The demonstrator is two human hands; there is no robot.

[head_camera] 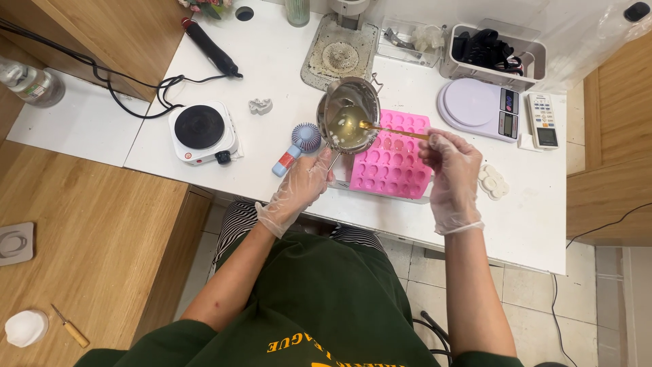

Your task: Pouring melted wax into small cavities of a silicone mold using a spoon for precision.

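The left hand (303, 182), in a clear glove, is closed around the handle of a small metal pouring pot (349, 113) held at the centre of the frame, tipped a little over the upper left corner of a pink silicone mould (392, 162). The pot holds pale yellow melted liquid, with a few white lumps not yet melted near its lower rim. The right hand (454, 168), also gloved, pinches a thin golden stirring stick (394, 130) whose tip sits in the liquid.

Judging by this, the melting is nearly finished and stirring is in hand. The mould's many round cavities look mostly unfilled, though 1 or 2 near the pot may shine wet; I cannot tell for sure. So filling is at best barely begun.

On the white tabletop (285, 61), a small electric hotplate (201, 131) sits at left, a round digital scale (479, 107) at upper right, and some white cast pieces (493, 181) lie just right of the right hand.
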